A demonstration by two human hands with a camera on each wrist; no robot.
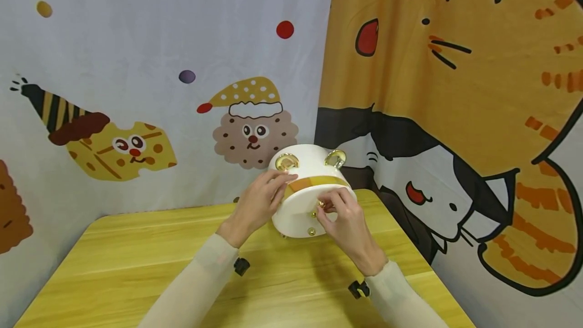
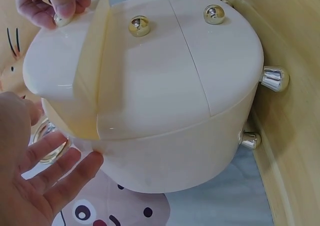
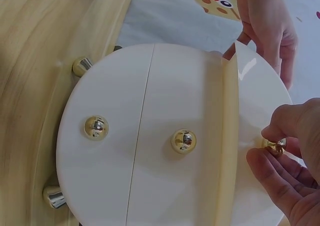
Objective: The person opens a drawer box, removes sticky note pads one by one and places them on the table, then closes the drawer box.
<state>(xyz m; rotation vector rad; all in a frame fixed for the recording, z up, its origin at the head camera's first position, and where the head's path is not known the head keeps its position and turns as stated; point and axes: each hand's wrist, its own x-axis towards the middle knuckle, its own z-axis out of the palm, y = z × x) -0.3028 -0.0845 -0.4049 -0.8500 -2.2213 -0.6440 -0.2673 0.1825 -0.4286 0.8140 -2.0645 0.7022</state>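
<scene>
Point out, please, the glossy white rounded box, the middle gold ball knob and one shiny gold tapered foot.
Glossy white rounded box point(image 1: 297, 210): head view, front face.
Middle gold ball knob point(image 3: 183, 141): right wrist view, rounded front.
Shiny gold tapered foot point(image 2: 275, 78): left wrist view, its side.

The top knob point(image 3: 276, 145) is partly covered; the right-wrist view crops the white box point(image 3: 165, 186).

One white box point(image 1: 291, 217), three knobs point(image 3: 183, 141), two gold rings point(image 1: 337, 152), two hands point(image 1: 257, 201) point(image 1: 347, 215), one table point(image 1: 136, 267)
</scene>
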